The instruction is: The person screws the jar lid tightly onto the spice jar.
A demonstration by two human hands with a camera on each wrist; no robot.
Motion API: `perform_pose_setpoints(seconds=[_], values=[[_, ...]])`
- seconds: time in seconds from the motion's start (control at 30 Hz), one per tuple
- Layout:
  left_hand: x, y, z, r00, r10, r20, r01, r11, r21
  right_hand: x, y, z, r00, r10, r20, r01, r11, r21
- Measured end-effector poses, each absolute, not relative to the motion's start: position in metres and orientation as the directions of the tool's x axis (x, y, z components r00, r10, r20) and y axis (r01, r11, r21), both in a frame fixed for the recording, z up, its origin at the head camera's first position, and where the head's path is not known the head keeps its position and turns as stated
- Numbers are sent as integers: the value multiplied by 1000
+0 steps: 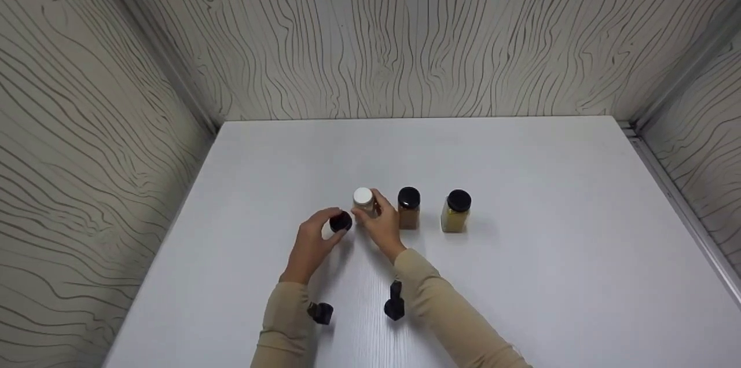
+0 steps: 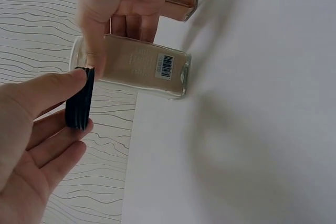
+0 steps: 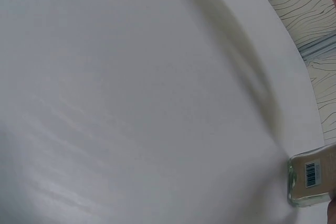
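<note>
In the head view, my left hand (image 1: 308,247) pinches a black screw lid (image 1: 340,221) between thumb and fingers. The left wrist view shows this lid (image 2: 80,103) edge-on, held apart from any jar by the fingers. Just to its right, my right hand (image 1: 384,228) grips a square glass jar with a white top (image 1: 363,195). Beige contents and a barcode label show on this jar (image 2: 139,64) in the left wrist view, with the right thumb near its top. Only the jar's base end (image 3: 312,176) enters the right wrist view.
To the right on the white table (image 1: 550,275) stand a black-lidded jar with brown contents (image 1: 408,214) and another with yellowish contents (image 1: 455,219). Black wrist devices (image 1: 394,307) sit by both sleeves. Wood-patterned walls (image 1: 370,38) enclose the table behind and at the sides.
</note>
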State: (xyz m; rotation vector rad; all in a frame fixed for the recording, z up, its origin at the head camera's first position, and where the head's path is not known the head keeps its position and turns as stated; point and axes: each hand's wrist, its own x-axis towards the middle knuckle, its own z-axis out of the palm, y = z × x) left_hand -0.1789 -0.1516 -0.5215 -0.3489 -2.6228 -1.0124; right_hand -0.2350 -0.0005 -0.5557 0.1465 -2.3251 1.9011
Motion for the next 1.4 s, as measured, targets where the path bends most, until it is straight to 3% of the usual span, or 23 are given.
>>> perform_pose_setpoints(seconds=[0.37, 1.4], values=[[-183, -153, -513, -921, 101, 376, 335, 700, 630, -234, 0, -557, -986, -28, 163, -165, 94, -982], [-208, -142, -484, -921, 89, 378, 332, 685, 648, -235, 0, -554, -985, -24, 172, -173, 147, -974]])
